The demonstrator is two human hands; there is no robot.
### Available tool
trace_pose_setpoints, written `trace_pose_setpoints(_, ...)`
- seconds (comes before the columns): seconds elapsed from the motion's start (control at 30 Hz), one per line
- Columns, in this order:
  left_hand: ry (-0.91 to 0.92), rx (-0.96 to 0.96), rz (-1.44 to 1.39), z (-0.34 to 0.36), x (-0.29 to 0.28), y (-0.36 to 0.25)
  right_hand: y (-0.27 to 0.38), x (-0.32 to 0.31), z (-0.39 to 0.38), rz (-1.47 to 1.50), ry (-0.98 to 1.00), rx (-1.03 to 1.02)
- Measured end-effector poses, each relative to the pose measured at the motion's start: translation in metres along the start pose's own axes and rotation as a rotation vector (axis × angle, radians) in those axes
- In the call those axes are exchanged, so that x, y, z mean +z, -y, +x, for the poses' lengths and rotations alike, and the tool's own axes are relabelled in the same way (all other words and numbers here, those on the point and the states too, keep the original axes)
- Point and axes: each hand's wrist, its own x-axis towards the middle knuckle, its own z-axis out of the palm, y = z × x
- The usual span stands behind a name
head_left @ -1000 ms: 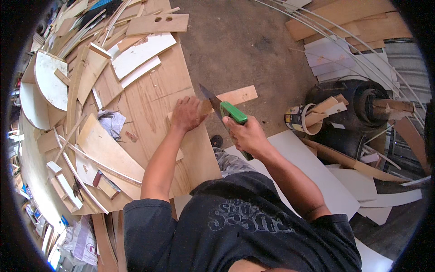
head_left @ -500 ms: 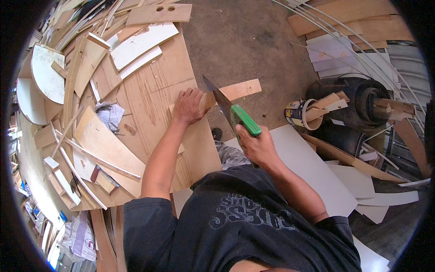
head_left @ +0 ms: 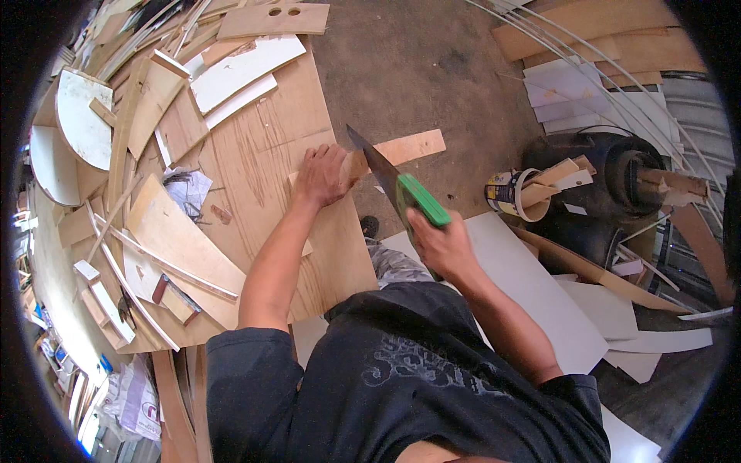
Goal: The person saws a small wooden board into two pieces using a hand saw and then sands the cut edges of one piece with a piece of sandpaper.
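The left hand (head_left: 323, 176) is clamped over a wood strip (head_left: 413, 147) at the tabletop's (head_left: 262, 162) right edge, its fingers close together across the piece. The strip's short end shows left of those fingers; its longer part juts past the edge above the floor (head_left: 394, 69). The right hand's (head_left: 444, 241) fingers are wrapped around the green handle of a saw (head_left: 421, 199), whose blade crosses the strip just right of the left fingers.
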Motion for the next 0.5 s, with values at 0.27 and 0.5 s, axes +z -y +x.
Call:
trace_pose_setpoints(0.27, -0.087, -0.022, 0.040, 0.003, 0.000, 0.003, -0.004, 0.002, -0.017, -0.138, -0.001, -0.234)
trace_pose_setpoints(0.5, -0.127, 0.016, -0.002, 0.001, 0.002, -0.001, -0.024, 0.004, 0.031, -0.176, -0.066, -0.252)
